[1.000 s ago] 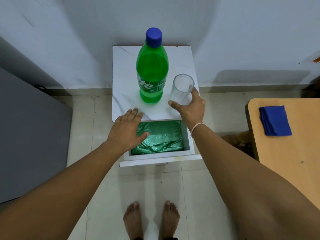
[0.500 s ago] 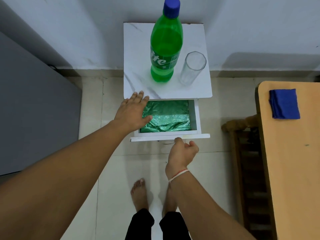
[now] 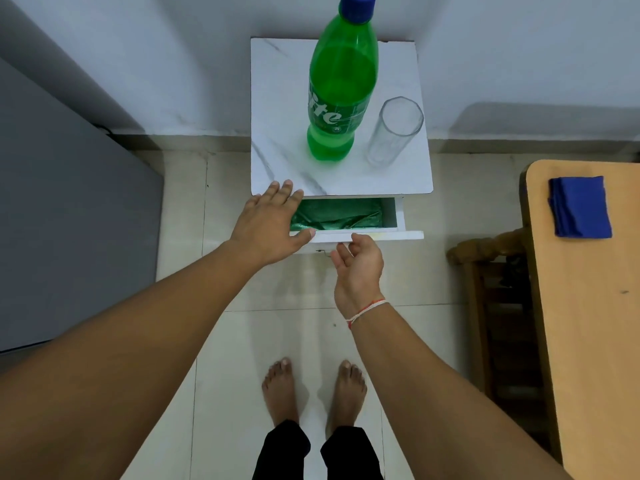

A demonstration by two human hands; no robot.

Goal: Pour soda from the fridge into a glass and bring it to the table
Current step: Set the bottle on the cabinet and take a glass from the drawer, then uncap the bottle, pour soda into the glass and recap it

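The soda bottle [image 3: 341,95] stands upright on the white marble-patterned bench [image 3: 277,98], its blue cap [image 3: 357,6] on, and the glass [image 3: 394,131] stands just beside it on the right, apart from it and empty as far as one can see through its clear wall. So the fetching looks done: bottle and glass are both out and set together. What is left, by my reading, is nearly everything that matters: uncapping, pouring, and carrying the filled glass to the wooden table [image 3: 588,306] at the right, where a folded blue cloth [image 3: 579,206] lies.

The step in hand seems to be the drawer [image 3: 391,220] under the bench's front edge, which stands partly out with green plastic lining [image 3: 337,218] inside. The left hand [image 3: 268,225] lies flat and relaxed at the front left corner, fingertips reaching the bench top and thumb on the drawer front, grasping nothing. The right hand [image 3: 358,261] is palm-up just below the drawer front, fingers loosely curled and holding nothing; whether its fingertips touch the drawer's lower edge I cannot tell from this angle.

Bottle and glass both stand toward the middle and back of the bench, well apart from either hand.
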